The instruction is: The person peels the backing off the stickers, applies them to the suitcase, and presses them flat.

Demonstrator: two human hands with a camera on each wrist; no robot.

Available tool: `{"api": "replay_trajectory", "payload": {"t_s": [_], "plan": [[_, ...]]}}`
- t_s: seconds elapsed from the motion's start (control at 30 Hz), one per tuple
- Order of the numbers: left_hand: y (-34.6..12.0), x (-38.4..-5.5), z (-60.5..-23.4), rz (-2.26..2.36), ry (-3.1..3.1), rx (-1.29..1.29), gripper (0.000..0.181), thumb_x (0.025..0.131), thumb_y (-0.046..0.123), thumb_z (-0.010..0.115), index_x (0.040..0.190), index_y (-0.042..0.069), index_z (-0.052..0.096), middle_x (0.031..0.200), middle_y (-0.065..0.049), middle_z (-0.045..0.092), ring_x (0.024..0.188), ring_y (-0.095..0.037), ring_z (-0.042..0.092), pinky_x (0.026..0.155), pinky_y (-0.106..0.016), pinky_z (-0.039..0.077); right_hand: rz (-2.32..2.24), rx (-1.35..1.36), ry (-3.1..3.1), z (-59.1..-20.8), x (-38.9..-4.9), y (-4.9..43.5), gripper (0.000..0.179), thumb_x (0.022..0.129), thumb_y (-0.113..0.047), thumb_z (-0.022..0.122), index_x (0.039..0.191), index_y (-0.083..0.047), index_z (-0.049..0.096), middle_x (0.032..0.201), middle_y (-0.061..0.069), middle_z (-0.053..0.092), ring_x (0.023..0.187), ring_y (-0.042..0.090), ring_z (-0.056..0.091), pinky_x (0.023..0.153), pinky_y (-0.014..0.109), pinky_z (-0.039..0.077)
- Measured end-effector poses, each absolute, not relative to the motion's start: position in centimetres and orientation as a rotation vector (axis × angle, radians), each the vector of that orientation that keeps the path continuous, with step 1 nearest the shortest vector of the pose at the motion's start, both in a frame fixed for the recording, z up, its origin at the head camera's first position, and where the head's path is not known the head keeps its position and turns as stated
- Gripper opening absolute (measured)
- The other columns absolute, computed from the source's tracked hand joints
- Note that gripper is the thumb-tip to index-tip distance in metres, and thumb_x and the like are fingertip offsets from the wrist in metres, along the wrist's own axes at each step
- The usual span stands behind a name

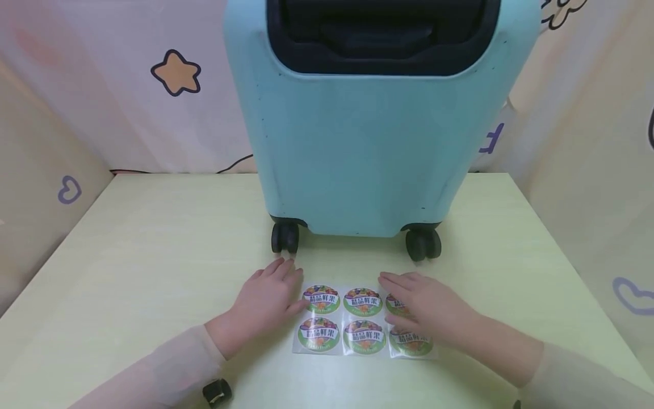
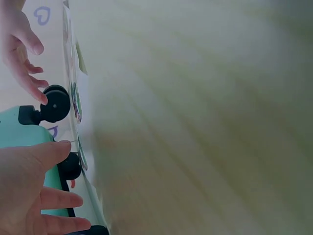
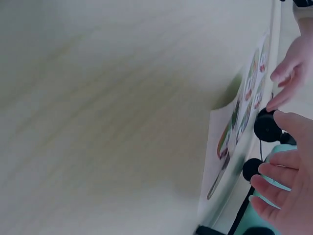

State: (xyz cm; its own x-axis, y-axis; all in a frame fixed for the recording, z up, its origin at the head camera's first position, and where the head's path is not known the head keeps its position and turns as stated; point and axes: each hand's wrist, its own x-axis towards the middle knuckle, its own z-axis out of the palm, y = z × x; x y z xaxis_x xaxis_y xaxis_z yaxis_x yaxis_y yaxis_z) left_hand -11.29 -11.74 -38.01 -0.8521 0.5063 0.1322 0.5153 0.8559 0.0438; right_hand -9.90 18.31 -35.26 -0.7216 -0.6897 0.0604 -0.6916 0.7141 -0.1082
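Observation:
A sheet of round fruit stickers [image 1: 364, 335] lies flat on the table before a light blue suitcase [image 1: 357, 153]. Beside the sheet's left edge is my left hand [image 1: 263, 301], its fingers spread and its thumb near the upper left sticker. My right hand [image 1: 434, 307] hovers over the sheet's right side and partly covers the stickers there. In the right wrist view the right hand [image 3: 288, 171] has loosely extended fingers with nothing between them. The left wrist view shows the left hand [image 2: 29, 191] with fingers extended and nothing held.
The suitcase stands upright on black caster wheels [image 1: 285, 237] close beyond the hands. Its black recessed panel [image 1: 383, 34] is at the top. Patterned cloth walls [image 1: 128, 102] enclose the pale table [image 1: 153, 238] at the back and sides. A thin black cable [image 1: 235, 163] runs behind the suitcase.

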Motion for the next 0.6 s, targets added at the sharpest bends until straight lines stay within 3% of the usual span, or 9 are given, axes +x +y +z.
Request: {"api": "replay_trajectory", "payload": {"t_s": [0.3, 0.6], "plan": [[-11.2, -11.3, -38.2, -0.085, -2.884, -0.875, 0.051, 0.083, 0.044, 0.066, 0.111, 0.002, 0.064, 0.121, -0.018, 0.056, 0.115, -0.036, 0.050, 0.085, -0.048, 0.047, 0.112, 1.220, -2.973, -35.7, -9.6, 17.0, 0.056, 0.087, -0.036, 0.062, 0.131, -0.003, 0.051, 0.134, 0.011, 0.051, 0.112, 0.027, 0.053, 0.093, 0.040, 0.043], [-10.8, -11.4, -38.3, -0.036, -2.864, -0.903, 0.036, 0.079, 0.041, 0.071, 0.087, 0.006, 0.066, 0.103, -0.011, 0.060, 0.105, -0.031, 0.053, 0.085, -0.045, 0.044, 0.047, 1.292, -2.955, -36.6, -9.7, 16.6, 0.055, 0.087, -0.037, 0.062, 0.129, -0.001, 0.054, 0.132, 0.010, 0.053, 0.110, 0.025, 0.054, 0.092, 0.037, 0.045]]}}
